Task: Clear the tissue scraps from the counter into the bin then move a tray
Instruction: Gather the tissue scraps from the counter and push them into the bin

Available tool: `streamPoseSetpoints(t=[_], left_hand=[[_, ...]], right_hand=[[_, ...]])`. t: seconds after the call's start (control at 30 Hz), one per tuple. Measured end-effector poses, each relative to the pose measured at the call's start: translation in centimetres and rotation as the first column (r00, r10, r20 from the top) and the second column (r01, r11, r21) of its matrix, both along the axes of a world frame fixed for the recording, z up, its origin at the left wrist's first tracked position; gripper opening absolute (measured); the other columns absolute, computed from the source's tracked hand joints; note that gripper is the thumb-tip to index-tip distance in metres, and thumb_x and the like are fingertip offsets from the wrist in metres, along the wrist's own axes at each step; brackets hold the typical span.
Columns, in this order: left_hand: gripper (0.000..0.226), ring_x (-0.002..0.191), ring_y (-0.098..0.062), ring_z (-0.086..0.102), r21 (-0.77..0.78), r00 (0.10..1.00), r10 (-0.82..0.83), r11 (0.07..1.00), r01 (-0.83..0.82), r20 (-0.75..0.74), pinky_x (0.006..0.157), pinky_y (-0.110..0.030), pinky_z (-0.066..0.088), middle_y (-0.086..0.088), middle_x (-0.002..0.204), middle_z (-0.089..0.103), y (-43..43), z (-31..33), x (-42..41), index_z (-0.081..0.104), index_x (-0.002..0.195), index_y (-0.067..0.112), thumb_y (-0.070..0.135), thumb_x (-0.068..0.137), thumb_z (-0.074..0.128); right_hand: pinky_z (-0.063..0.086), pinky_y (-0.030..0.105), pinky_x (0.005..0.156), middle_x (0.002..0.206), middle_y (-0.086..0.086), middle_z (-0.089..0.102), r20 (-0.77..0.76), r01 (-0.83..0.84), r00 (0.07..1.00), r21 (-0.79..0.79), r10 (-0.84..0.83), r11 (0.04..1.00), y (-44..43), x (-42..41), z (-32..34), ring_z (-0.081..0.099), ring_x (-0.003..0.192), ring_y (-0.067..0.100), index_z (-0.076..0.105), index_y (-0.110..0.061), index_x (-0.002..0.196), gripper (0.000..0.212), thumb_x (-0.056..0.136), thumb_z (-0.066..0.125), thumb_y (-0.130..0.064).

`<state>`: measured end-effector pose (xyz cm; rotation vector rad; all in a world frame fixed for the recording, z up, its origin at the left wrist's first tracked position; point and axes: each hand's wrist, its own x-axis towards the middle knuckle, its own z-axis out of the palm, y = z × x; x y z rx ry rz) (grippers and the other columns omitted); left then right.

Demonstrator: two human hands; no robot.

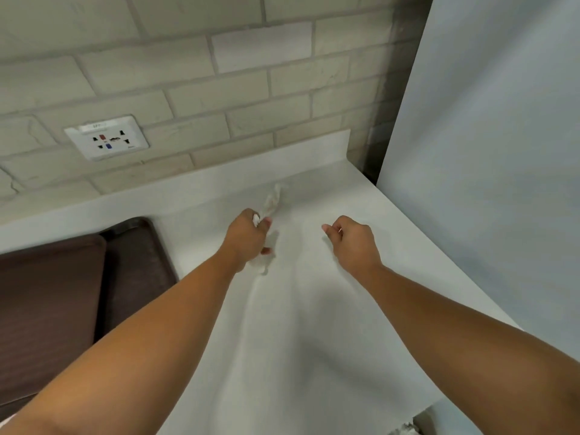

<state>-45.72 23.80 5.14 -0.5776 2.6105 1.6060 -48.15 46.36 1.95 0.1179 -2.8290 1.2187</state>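
Note:
My left hand (248, 237) is closed over the white counter (314, 309), with white tissue scraps (256, 220) bunched in its fingers and more tissue showing under the wrist. Another thin tissue scrap (273, 198) lies on the counter just beyond that hand, near the back ledge. My right hand (353, 243) hovers to the right, fingers curled in with nothing visible in them. Dark brown trays (135, 262) sit stacked at the left end of the counter. No bin is in view.
A brick-tile wall with a white power socket (106, 141) runs behind the counter. A tall white panel (486, 152) closes off the right side. The counter's front right edge (439, 400) drops off near the bottom.

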Motion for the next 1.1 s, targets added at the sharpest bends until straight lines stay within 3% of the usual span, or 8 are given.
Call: streamPoseSetpoints(t=[0.13,0.27,0.4,0.57,0.67,0.8,0.9,1.1], left_hand=[[0.039,0.084,-0.025,0.057,-0.407,0.995,-0.096,0.909,0.091,0.008,0.074,-0.031,0.044,-0.006,0.115,0.051,-0.5,-3.8,1.6,0.048,0.117,0.015,0.039,0.092,0.065],[0.056,0.094,-0.033,0.061,-0.557,0.992,-0.126,0.824,0.098,-0.012,0.081,-0.039,0.051,-0.010,0.132,0.038,-1.1,-6.3,2.5,0.037,0.140,0.018,0.028,0.092,0.064],[0.024,0.088,-0.036,0.063,-0.631,0.994,-0.108,0.771,0.085,0.002,0.068,-0.034,0.042,-0.014,0.102,0.056,-2.0,-7.4,1.5,0.053,0.116,0.007,0.026,0.101,0.048],[0.042,0.087,-0.032,0.060,-0.695,0.989,-0.140,0.707,0.128,0.040,0.068,-0.034,0.040,-0.011,0.084,0.063,-2.1,-6.4,0.7,0.055,0.090,0.009,0.043,0.104,0.036],[0.055,0.065,-0.024,0.054,-0.604,0.980,-0.184,0.790,0.105,-0.071,0.055,-0.031,0.035,-0.004,0.062,0.055,-1.0,-3.9,1.1,0.045,0.068,0.014,0.056,0.101,0.034],[0.061,0.048,-0.021,0.063,-0.173,0.954,-0.268,0.954,0.244,-0.132,0.051,-0.027,0.046,-0.010,0.057,0.063,1.5,-1.3,2.3,0.047,0.074,0.007,0.065,0.093,0.048],[0.066,0.042,-0.017,0.040,-0.047,0.935,-0.334,0.943,0.330,-0.124,0.049,-0.027,0.037,-0.003,0.051,0.041,3.9,-0.7,3.7,0.039,0.067,0.006,0.066,0.090,0.055],[0.068,0.050,-0.012,0.040,0.026,0.885,-0.465,0.885,0.464,0.034,0.061,-0.025,0.035,0.003,0.054,0.044,10.4,0.0,6.9,0.040,0.051,0.017,0.075,0.087,0.049]], right_hand=[[0.038,0.027,0.055,0.056,-0.002,0.049,0.023,-0.050,0.998,0.003,0.050,0.999,-0.4,0.8,-0.3,0.046,0.054,0.016,0.055,-0.013,0.077,0.036,0.096,0.057,-0.042],[0.039,0.028,0.055,0.055,-0.003,0.047,0.021,-0.085,0.996,0.001,0.084,0.996,-0.7,1.2,-0.6,0.044,0.052,0.015,0.052,-0.014,0.073,0.035,0.096,0.058,-0.040],[0.039,0.028,0.056,0.056,-0.002,0.048,0.018,-0.088,0.996,0.011,0.088,0.996,-0.9,1.0,-0.9,0.045,0.053,0.016,0.054,-0.012,0.074,0.035,0.096,0.058,-0.039],[0.040,0.029,0.057,0.056,-0.002,0.048,0.027,-0.073,0.997,0.006,0.073,0.997,-1.1,0.6,-0.6,0.045,0.055,0.016,0.053,-0.013,0.071,0.039,0.096,0.056,-0.042],[0.034,0.031,0.053,0.052,-0.001,0.037,-0.012,-0.044,0.999,0.021,0.044,0.999,-1.3,1.2,-0.1,0.036,0.051,0.017,0.039,-0.013,0.060,0.049,0.097,0.054,-0.042],[0.026,0.033,0.050,0.047,0.000,0.026,-0.098,0.038,0.995,0.028,-0.035,0.999,-0.9,3.0,1.1,0.026,0.048,0.018,0.025,-0.014,0.053,0.058,0.098,0.052,-0.038],[0.025,0.031,0.049,0.046,-0.001,0.025,-0.116,0.069,0.991,-0.023,-0.071,0.997,0.6,4.5,2.0,0.024,0.046,0.017,0.025,-0.015,0.051,0.058,0.099,0.052,-0.035],[0.026,0.030,0.048,0.045,-0.002,0.024,-0.131,0.116,0.983,-0.108,-0.130,0.987,5.9,8.7,3.6,0.023,0.045,0.014,0.024,-0.015,0.050,0.059,0.097,0.057,-0.031]])
